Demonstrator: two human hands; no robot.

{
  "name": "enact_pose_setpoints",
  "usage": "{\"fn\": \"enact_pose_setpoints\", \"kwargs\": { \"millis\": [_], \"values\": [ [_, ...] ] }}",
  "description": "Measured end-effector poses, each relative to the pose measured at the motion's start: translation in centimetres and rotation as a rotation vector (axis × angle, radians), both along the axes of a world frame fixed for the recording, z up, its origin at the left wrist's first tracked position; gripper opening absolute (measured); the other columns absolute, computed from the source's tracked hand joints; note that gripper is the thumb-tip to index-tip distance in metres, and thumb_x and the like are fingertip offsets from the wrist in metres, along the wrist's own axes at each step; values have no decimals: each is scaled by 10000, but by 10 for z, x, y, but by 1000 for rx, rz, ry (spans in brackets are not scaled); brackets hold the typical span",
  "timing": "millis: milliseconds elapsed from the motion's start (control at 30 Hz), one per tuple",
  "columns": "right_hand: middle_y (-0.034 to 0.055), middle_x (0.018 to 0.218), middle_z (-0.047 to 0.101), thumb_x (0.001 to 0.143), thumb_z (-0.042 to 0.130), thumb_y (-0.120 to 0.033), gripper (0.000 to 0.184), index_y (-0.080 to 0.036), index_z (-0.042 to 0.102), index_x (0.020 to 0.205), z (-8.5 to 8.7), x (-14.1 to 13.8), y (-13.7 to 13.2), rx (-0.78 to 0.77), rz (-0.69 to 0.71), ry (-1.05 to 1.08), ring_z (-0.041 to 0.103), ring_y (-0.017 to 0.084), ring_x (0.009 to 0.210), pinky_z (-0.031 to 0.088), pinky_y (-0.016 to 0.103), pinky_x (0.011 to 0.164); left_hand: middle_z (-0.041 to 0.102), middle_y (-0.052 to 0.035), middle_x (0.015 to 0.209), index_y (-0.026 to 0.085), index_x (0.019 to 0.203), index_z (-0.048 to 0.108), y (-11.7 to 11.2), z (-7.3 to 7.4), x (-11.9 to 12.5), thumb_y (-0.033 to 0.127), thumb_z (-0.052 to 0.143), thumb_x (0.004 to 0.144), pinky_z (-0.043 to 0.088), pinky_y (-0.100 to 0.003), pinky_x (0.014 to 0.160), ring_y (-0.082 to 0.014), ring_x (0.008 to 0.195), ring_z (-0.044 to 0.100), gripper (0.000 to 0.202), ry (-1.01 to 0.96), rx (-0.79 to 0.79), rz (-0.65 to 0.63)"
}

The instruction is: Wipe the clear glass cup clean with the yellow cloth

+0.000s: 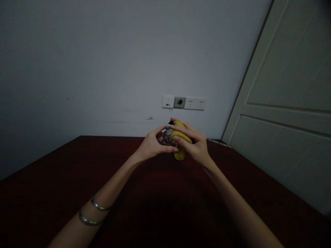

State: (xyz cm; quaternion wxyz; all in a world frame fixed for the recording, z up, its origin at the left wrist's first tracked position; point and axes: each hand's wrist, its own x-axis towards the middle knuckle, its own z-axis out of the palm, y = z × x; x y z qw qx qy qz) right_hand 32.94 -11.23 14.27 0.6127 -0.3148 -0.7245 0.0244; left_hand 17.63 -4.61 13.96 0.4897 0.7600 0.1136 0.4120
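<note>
Both my hands are raised at the middle of the view, close together above the far part of the table. My right hand [195,140] is closed around a yellow, rounded, banana-like thing [179,155] with a dark tip at its upper end; the fingers hide much of it. My left hand [152,144] curls around a small clear, shiny thing [167,137], glass or plastic, I cannot tell which. The clear thing is right up against the yellow one, and the left thumb reaches to the yellow thing's side. Dim light blurs the details of both.
A dark red table [108,179] spreads below my arms and meets a pale wall [116,62]. Wall sockets [195,103] sit just above the hands. On the right stands a pale panelled door [287,103]. Two metal bangles [91,220] circle my left forearm.
</note>
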Motion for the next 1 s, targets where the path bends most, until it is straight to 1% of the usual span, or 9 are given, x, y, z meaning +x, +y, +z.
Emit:
{"fn": "enact_pose_setpoints", "kwargs": {
  "millis": [100,300,433,533,633,733,800,900,1000],
  "values": [
    [8,1256,622,801,655,-324,250,-325,695,1048,0,1,1,-12,7,51,558,209,1183,408,452,1049,616,-143,1200,122,1231,502,1,-1,-2,258,841,514,480,-432,936,-268,1072,600,805,-9,19,-20],
    [46,1128,696,794,626,-473,331,-255,700,1032,-3,1,11,-210,-9,280,631,227,1064,467,450,985,600,-127,1236,164,1256,509,4,-3,-3,258,854,497,469,-451,961,-274,1106,585,839,-24,62,-69],
    [60,1123,690,847,521,-532,389,-235,675,1047,-7,0,12,-191,-12,346,631,232,1052,482,442,958,614,-134,1205,156,1241,519,4,-3,-1,277,861,476,477,-434,940,-269,1072,601,847,-42,5,-100],
    [60,1254,608,852,495,-555,442,-263,599,1168,-8,0,7,-87,-6,161,560,235,1162,422,449,1023,635,-136,1155,129,1189,540,5,-3,0,309,847,508,491,-394,903,-252,1025,618,768,-58,-67,-73],
    [86,1395,465,711,679,-553,673,-284,477,1293,-9,2,4,62,-67,-132,421,270,1301,325,485,1095,668,-115,1063,120,1099,582,6,-1,0,371,811,562,512,-345,824,-231,951,636,636,-44,-119,-24],
    [114,1448,376,617,792,-456,872,-293,369,1362,-10,2,6,140,-148,-281,361,295,1340,302,522,1101,684,-90,983,133,1042,603,6,-1,-1,448,771,596,517,-315,741,-210,869,641,571,-8,-142,-2],
    [115,1445,373,644,787,-396,865,-301,337,1375,-11,0,7,164,-164,-290,364,289,1339,309,526,1096,683,-81,960,137,1028,606,7,-1,-1,481,754,611,511,-308,739,-191,836,636,560,-1,-136,-3],
    [107,1425,398,682,764,-334,790,-307,358,1359,-10,-2,6,156,-164,-279,381,278,1329,319,522,1092,677,-76,961,142,1028,605,10,-4,-2,514,759,598,501,-314,782,-182,843,627,588,-9,-103,-12],
    [96,1425,403,692,754,-303,741,-313,393,1339,-9,0,3,119,-149,-277,378,267,1332,313,512,1100,665,-97,1021,149,1078,586,14,-6,-4,517,799,543,496,-327,815,-206,900,629,683,-15,-85,-102]
  ]
}}
